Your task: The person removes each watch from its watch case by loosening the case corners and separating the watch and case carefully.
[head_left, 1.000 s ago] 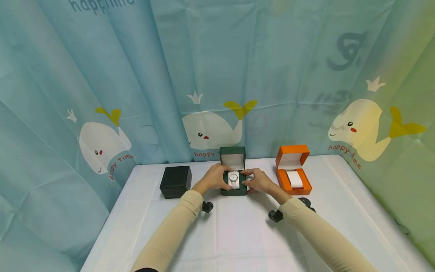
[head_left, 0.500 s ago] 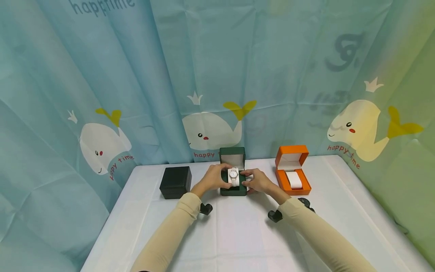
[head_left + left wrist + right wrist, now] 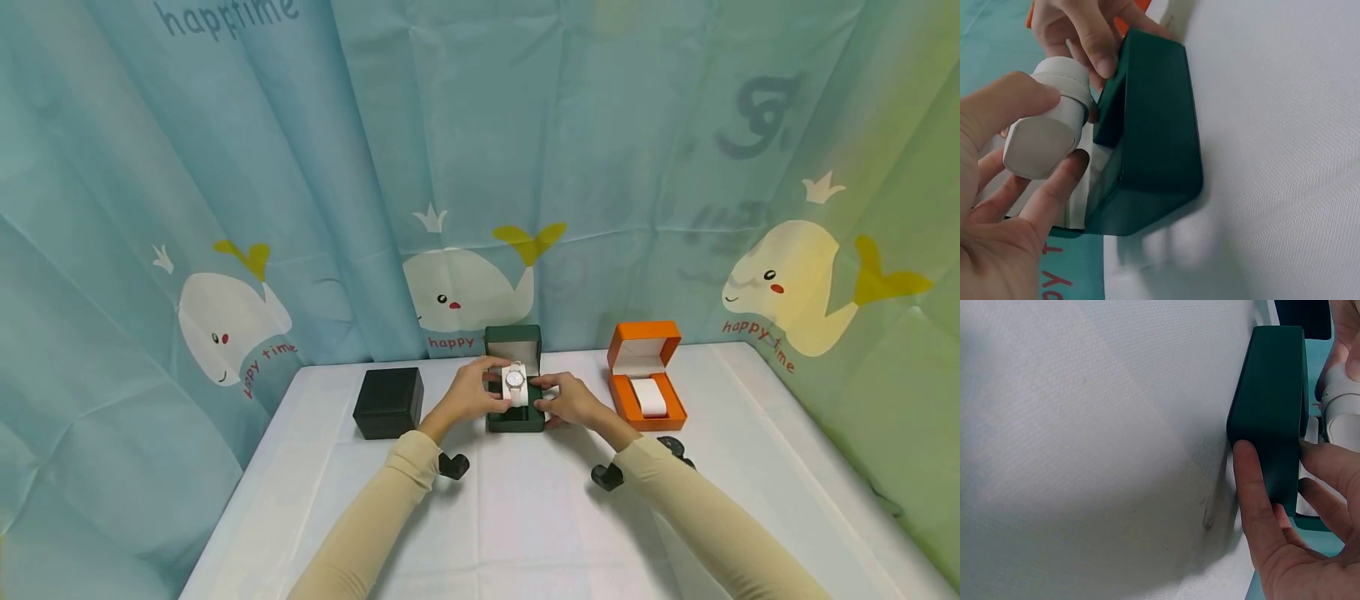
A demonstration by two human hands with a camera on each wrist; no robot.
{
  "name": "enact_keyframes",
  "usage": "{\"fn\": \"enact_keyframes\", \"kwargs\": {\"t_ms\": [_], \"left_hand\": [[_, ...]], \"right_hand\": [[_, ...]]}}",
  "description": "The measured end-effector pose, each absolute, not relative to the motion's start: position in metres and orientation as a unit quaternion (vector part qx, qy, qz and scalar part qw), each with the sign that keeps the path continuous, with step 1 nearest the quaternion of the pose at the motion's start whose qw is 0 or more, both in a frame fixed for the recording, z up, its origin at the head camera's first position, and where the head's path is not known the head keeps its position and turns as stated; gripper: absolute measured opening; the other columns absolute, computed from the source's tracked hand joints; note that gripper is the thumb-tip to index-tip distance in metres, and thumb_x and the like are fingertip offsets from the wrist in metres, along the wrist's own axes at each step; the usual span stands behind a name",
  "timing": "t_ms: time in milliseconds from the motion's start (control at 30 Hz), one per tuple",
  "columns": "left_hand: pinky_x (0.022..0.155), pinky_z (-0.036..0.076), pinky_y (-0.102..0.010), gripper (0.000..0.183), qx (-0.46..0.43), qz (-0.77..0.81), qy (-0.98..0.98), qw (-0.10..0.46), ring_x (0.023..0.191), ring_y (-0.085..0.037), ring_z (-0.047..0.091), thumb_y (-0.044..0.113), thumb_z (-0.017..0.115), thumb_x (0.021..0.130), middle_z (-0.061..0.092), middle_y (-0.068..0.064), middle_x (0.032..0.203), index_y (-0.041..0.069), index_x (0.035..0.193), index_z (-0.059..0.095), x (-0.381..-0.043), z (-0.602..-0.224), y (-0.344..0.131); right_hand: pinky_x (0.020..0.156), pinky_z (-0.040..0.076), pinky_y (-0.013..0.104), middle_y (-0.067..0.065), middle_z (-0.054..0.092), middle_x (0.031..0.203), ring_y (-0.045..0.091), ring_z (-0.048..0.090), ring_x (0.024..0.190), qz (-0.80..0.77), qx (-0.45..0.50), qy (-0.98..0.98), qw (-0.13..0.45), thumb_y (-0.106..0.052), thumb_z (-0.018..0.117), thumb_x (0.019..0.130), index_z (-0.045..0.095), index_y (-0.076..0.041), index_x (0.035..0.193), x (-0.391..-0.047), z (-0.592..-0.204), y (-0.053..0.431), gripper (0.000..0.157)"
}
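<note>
By the worktop's [image 3: 510, 525] far edge, my left hand [image 3: 467, 392] pinches the watch [image 3: 514, 381]; slack might drop it. My right hand [image 3: 572, 400] grips the box [image 3: 1161, 119].

Grips the dark green box [image 3: 1269, 387], right of centre, with the right hand [image 3: 1300, 544], reaching in from the lower right and touching both the outer side and the rim. Holds a white banded cushion [image 3: 1340, 403] at the upper right edge with the left hand [image 3: 1339, 347]. Also shows part of a black box [image 3: 1305, 317] near the top right corner and white cloth [image 3: 1097, 425] across the left.
</note>
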State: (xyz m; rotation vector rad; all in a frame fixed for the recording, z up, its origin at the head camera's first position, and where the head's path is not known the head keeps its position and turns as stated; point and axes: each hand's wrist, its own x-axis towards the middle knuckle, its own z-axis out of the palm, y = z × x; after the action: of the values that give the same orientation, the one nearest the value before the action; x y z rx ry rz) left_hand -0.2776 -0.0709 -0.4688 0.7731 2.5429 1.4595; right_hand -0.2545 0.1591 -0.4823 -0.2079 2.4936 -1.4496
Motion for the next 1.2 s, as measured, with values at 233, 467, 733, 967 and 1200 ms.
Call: {"fn": "enact_keyframes", "kwargs": {"t_ms": [233,467,733,967,1200], "left_hand": [[0.076,0.062,-0.032,0.063,0.227,0.539,0.807,0.082,0.101,-0.03,0.073,-0.001,0.085,0.078,0.058,-0.021,0.13,0.011,0.136,0.061,-0.2733,-0.4673,-0.0713],[0.078,0.062,-0.033,0.059,0.23,0.562,0.79,0.087,0.101,-0.034,0.073,-0.001,0.084,0.08,0.055,-0.025,0.133,0.012,0.133,0.061,-0.2701,-0.4669,-0.0728],[0.08,0.062,-0.035,0.058,0.225,0.575,0.781,0.09,0.103,-0.039,0.071,-0.002,0.084,0.081,0.055,-0.024,0.134,0.013,0.133,0.062,-0.2702,-0.4685,-0.0741],[0.08,0.062,-0.035,0.057,0.23,0.575,0.781,0.086,0.104,-0.04,0.071,-0.001,0.084,0.081,0.055,-0.023,0.135,0.012,0.133,0.063,-0.2697,-0.467,-0.0752],[0.08,0.062,-0.035,0.057,0.235,0.576,0.778,0.082,0.105,-0.038,0.071,-0.001,0.085,0.08,0.055,-0.023,0.136,0.012,0.132,0.063,-0.2706,-0.4679,-0.0767]], "right_hand": [[0.061,0.062,0.036,0.026,0.057,0.135,0.026,0.073,0.066,-0.5,-0.07,0.854,0.127,0.001,0.072,0.093,0.06,-0.001,0.141,-0.2541,-0.4833,0.1582,0.049],[0.062,0.062,0.036,0.027,0.056,0.137,0.025,0.073,0.067,-0.5,-0.07,0.853,0.13,0.001,0.071,0.094,0.06,0.0,0.141,-0.2558,-0.4837,0.1588,0.049],[0.062,0.062,0.037,0.028,0.055,0.138,0.029,0.074,0.067,-0.508,-0.074,0.849,0.129,0.001,0.071,0.094,0.059,0.0,0.142,-0.2552,-0.484,0.1594,0.049],[0.062,0.062,0.037,0.027,0.055,0.137,0.028,0.074,0.067,-0.509,-0.071,0.848,0.129,0.001,0.071,0.094,0.059,0.0,0.142,-0.2558,-0.4847,0.1592,0.049],[0.062,0.062,0.036,0.027,0.055,0.137,0.027,0.074,0.067,-0.507,-0.068,0.849,0.132,0.001,0.071,0.094,0.059,-0.001,0.142,-0.2548,-0.4833,0.1589,0.049]]}}
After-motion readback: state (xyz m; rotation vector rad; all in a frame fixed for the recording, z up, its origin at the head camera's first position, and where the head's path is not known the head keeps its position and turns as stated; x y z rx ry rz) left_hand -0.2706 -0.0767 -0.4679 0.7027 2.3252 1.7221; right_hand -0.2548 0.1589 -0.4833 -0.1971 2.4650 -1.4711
